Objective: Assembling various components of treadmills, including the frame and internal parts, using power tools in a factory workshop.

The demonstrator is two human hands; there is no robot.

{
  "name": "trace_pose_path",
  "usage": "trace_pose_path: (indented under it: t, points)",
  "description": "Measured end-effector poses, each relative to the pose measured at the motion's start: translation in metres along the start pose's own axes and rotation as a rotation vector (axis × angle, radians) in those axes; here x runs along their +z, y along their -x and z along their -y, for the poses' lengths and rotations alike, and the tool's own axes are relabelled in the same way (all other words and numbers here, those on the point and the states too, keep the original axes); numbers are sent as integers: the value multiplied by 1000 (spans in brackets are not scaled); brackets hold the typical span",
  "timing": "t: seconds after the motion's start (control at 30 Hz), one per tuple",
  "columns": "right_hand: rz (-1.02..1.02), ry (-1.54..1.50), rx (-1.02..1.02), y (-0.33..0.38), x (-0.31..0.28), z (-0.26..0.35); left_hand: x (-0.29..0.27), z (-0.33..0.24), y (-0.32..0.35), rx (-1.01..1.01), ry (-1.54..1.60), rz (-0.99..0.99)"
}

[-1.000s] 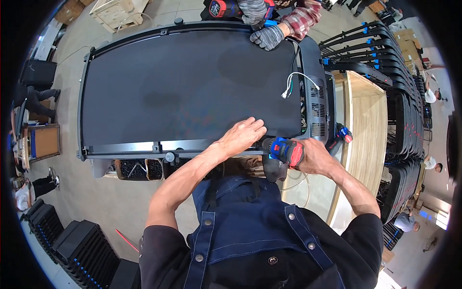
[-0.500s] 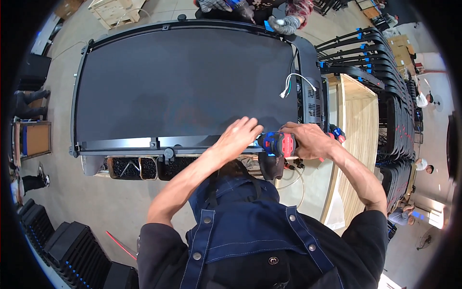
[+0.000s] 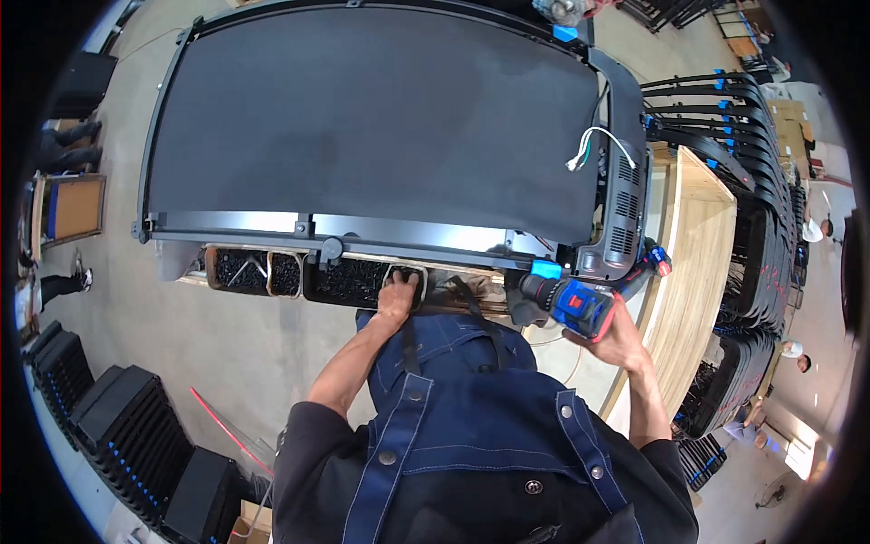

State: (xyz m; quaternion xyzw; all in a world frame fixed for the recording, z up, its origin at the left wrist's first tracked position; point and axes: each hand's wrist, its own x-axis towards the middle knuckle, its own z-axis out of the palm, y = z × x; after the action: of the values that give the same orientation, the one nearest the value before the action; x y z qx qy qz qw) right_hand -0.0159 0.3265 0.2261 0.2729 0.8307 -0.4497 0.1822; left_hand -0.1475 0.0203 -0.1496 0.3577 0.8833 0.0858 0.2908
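My right hand point(image 3: 621, 339) is wrapped around a blue, red and black cordless drill point(image 3: 580, 308). The drill's nose points left, beside the near right corner of a treadmill point(image 3: 381, 118) with a wide black belt. A strip of blue tape point(image 3: 546, 268) sits on that corner. My left hand point(image 3: 396, 296) reaches down into a small compartment at the right end of the black parts bins point(image 3: 340, 283), under the treadmill's near edge. Its fingertips are hidden inside, so what they touch does not show. Small dark hardware fills the neighbouring bins.
White cable ends point(image 3: 580, 161) lie over the belt's right side. A second power tool point(image 3: 658, 260) rests beyond the motor cover point(image 3: 625, 181). To the right stand a wooden crate point(image 3: 702, 208) and stacked black frames point(image 3: 757, 208). A co-worker's gloved hand point(image 3: 564, 11) is at the far edge.
My left hand has moved from the treadmill's near rail down into the parts bins. My right hand has drawn the drill back toward me and right, turning it. The view has shifted.
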Motion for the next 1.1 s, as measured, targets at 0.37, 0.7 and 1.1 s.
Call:
trace_pose_path:
  t: [0.37, 0.7, 1.1]
  points:
    - [-201, -150, 76, 21, -4, -28, -101, -35, 29, 266, 237, -73]
    - [-427, -551, 64, 38, 10, -44, -275, -206, -39, 977, 127, -441]
    - [-527, -624, 94, 60, 39, -79, -267, -220, -86, 1303, -373, -352]
